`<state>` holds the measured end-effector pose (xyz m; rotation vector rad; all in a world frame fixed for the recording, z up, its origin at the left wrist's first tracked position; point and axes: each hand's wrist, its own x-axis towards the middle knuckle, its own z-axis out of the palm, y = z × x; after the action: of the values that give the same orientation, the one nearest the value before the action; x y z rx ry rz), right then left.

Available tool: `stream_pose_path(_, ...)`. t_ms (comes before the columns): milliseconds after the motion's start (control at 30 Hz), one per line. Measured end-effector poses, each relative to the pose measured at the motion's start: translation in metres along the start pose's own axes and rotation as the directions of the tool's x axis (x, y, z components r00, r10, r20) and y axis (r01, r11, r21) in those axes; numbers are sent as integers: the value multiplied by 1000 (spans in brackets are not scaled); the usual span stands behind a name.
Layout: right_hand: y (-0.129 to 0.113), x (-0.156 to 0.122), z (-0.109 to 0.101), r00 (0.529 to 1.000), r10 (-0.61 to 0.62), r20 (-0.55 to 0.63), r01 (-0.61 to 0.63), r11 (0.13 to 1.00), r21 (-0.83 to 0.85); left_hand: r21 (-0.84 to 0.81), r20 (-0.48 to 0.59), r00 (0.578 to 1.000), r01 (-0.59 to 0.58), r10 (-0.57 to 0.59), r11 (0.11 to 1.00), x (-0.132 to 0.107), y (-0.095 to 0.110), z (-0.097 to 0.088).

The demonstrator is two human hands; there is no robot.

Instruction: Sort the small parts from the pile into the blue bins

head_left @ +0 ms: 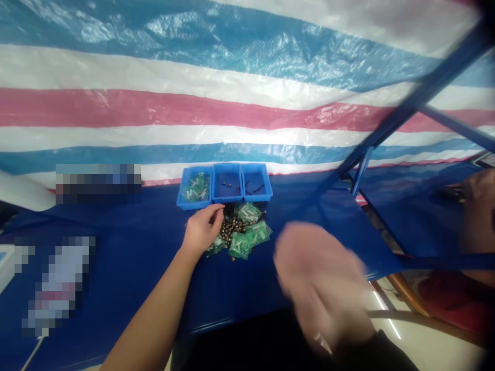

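Seemingly early: our pile of parts dwarfs what the bins behind it hold.
Our left hand at its left edge, blurred right hand to its right; we cannot tell either grip.

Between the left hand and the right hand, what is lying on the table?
In the head view, brass-coloured pieces and green packets lie there, nearer the left hand than the blurred right hand.

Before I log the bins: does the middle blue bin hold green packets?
No, the middle bin shows only a few small pieces, while green packets lie in the left bin.
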<state>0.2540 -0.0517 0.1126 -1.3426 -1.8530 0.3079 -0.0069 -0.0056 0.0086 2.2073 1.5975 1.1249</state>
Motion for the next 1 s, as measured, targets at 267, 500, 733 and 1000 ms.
stream_pose_path(267,57,28,32,792,278,544,-63,923,-379,5,7,1000,-14,14,1000,0,1,3)
stream_pose_path(500,65,22,50,766,318,559,-66,903,-424,4,-10,1000,-7,7,1000,0,2,1)
stream_pose_path(733,56,26,43,860,227,457,-94,951,-295,-6,14,999,-38,39,999,0,0,1)
stream_pose_path(1000,1,35,70,962,-36,270,-70,926,372,-101,53,986,-153,159,983,1,5,-2)
